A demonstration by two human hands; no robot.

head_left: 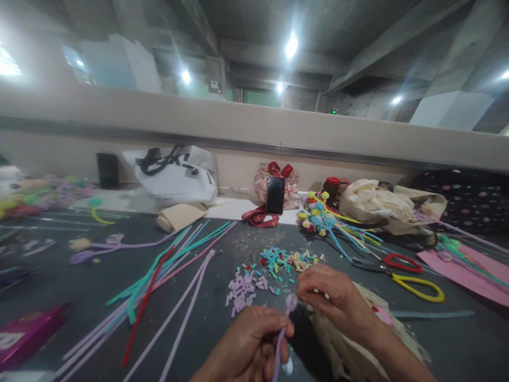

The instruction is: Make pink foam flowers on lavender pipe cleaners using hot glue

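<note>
My left hand is closed on a purple pipe cleaner at the bottom centre, whose top ends in a small purple tuft. Just right of that tuft is my right hand, its fingers pressed together near it; what they hold, if anything, is too small to tell. Behind both hands lie short cut purple pieces, with turquoise pieces and cream ones beyond. Long purple, turquoise, red and pink pipe cleaners spread to the left.
Scissors with red and yellow handles lie right, near a flower bundle. A phone stands against a patterned pouch. White bag, cloth bag and pink sheet surround the work area. A magenta object is at lower left.
</note>
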